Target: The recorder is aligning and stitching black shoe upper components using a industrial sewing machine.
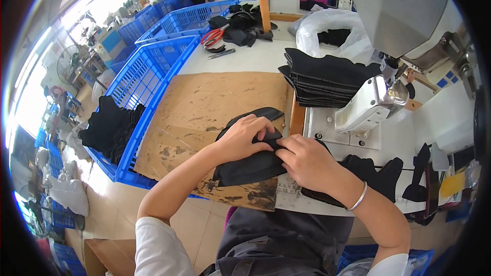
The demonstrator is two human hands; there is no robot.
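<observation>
Workshop bench, seen from above: a worn brown cardboard sheet (215,117) covers the white table (245,53). Left hand (243,138) and right hand (307,161) both pinch a limp black fabric piece (250,166) at the board's near edge. Sewing machine (388,30) and stacked black pieces (322,79) crowd the right; blue crates (138,87) border the left.
</observation>
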